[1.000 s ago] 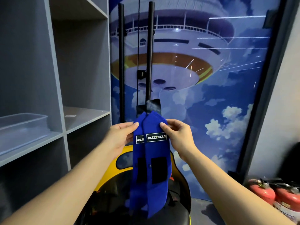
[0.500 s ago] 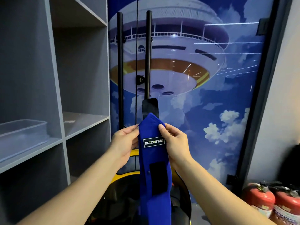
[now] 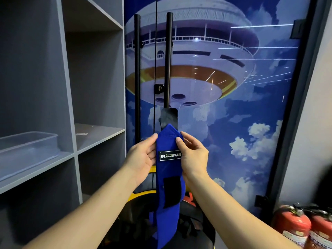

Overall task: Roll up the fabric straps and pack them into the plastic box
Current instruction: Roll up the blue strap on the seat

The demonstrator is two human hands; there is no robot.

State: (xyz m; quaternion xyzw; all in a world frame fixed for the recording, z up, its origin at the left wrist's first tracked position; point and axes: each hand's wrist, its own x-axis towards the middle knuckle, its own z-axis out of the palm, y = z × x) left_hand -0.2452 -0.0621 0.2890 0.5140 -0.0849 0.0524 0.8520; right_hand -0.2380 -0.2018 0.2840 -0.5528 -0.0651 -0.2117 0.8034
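A blue fabric strap [image 3: 168, 169] with a white-lettered label and a black patch hangs upright in front of me, a black tab sticking up from its top. My left hand [image 3: 142, 159] pinches its left edge near the top. On the right edge my right hand [image 3: 193, 155] pinches it, thumb on the front face. A second blue layer shows behind its lower part. The clear plastic box [image 3: 28, 146] sits on the grey shelf at the far left, apart from both hands.
Grey shelving [image 3: 100, 137] fills the left side. Two black vertical poles [image 3: 168, 60] stand before a blue mural wall. A black and yellow seat [image 3: 143, 196] lies below the strap. Two red fire extinguishers [image 3: 294, 229] stand at the lower right.
The two straps that were side by side are now stacked into one. Both hands hold it slightly higher, near the top edge.
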